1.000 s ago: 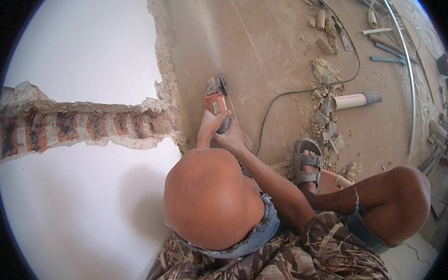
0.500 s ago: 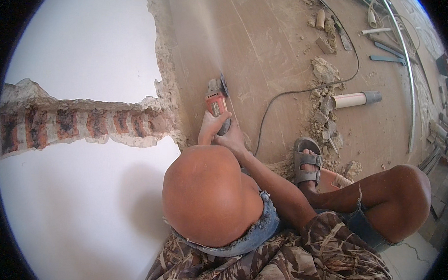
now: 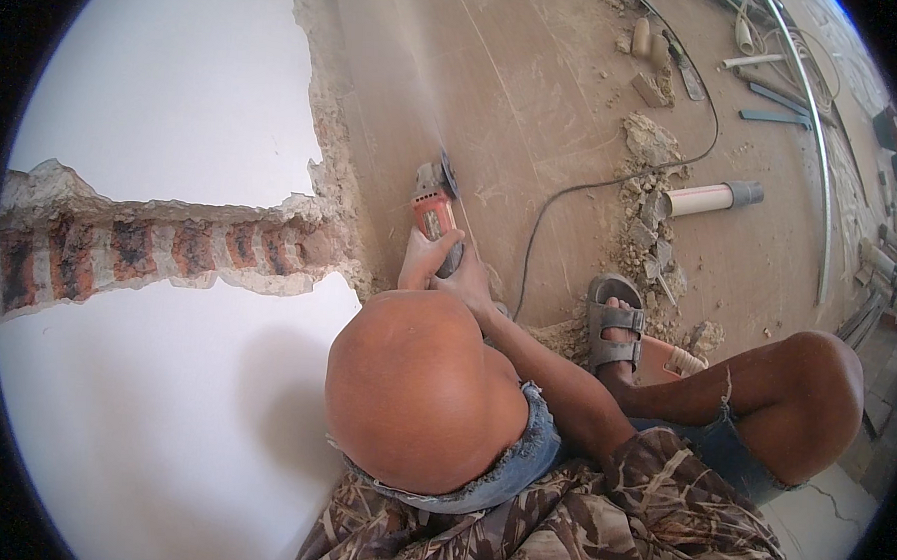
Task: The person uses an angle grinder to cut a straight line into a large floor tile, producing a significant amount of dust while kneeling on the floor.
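Observation:
A red and grey angle grinder (image 3: 433, 215) is held low over the dusty brown floor, beyond my bent left knee. Its dark cutting disc (image 3: 447, 174) stands on edge against the floor, and a plume of pale dust (image 3: 413, 53) streams away from it toward the far side. My left hand (image 3: 426, 256) is closed around the grinder's body, thumb on top. My right hand (image 3: 467, 283) grips its rear end; some of those fingers are hidden. A thin cut line runs along the floor beside the disc.
On the left, a white wall (image 3: 176, 98) has a rough channel of exposed brick (image 3: 135, 249). A black cable (image 3: 593, 183) curves across the floor. Rubble (image 3: 654, 149), a pale pipe (image 3: 699, 200) with a grey end, and a long metal strip (image 3: 820, 146) lie to the right.
The grinder has shifted very slightly toward me, with both hands still around it. Dust keeps streaming from the disc.

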Motion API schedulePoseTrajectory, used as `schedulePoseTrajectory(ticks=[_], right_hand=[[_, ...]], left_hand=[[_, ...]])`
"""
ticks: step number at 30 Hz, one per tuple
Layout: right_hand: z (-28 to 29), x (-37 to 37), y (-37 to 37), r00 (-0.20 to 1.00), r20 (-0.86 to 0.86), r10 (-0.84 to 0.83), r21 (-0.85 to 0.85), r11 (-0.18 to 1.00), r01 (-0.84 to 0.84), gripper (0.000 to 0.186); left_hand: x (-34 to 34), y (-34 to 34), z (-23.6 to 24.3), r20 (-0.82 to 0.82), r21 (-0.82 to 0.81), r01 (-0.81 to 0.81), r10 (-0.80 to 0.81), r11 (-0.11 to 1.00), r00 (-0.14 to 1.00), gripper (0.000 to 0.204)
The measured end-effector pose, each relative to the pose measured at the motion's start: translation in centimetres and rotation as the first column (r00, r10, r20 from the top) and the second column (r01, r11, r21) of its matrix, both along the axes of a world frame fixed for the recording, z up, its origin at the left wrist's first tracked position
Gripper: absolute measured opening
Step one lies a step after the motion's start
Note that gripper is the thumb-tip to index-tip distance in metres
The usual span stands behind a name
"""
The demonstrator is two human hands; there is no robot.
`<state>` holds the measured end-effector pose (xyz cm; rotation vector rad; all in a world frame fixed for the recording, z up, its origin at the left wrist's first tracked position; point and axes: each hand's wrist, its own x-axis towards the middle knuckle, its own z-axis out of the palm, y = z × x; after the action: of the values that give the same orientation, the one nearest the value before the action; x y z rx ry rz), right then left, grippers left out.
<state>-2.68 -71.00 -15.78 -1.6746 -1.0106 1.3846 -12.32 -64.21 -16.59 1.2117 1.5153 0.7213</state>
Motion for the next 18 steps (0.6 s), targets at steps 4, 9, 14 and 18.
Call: schedulePoseTrajectory(ticks=[4, 9, 14, 18], right_hand=[[0.22, 0.14, -0.17, 0.999, -0.033, 0.027, -0.076, 0.997, -0.030, 0.097], [0.34, 0.26, -0.54, 1.000, 0.010, 0.026, -0.029, 0.999, -0.025, 0.096], [0.50, 0.17, -0.71, 0.999, 0.020, 0.045, -0.075, 0.996, -0.043, 0.097], [0.13, 0.22, -0.91, 0.999, 0.029, 0.038, -0.026, 0.999, -0.037, 0.098]], left_hand=[[-0.02, -0.23, 0.01, -0.001, 0.003, 0.001, -0.001, 1.000, 1.000, 0.033], [0.06, -0.30, 0.06, 0.004, 0.005, 0.003, -0.003, 1.000, 1.000, 0.034], [0.05, -0.43, 0.13, 0.003, 0.009, 0.003, -0.003, 1.000, 1.000, 0.035], [0.07, -0.61, 0.23, 0.004, 0.014, 0.002, -0.002, 1.000, 1.000, 0.035]])
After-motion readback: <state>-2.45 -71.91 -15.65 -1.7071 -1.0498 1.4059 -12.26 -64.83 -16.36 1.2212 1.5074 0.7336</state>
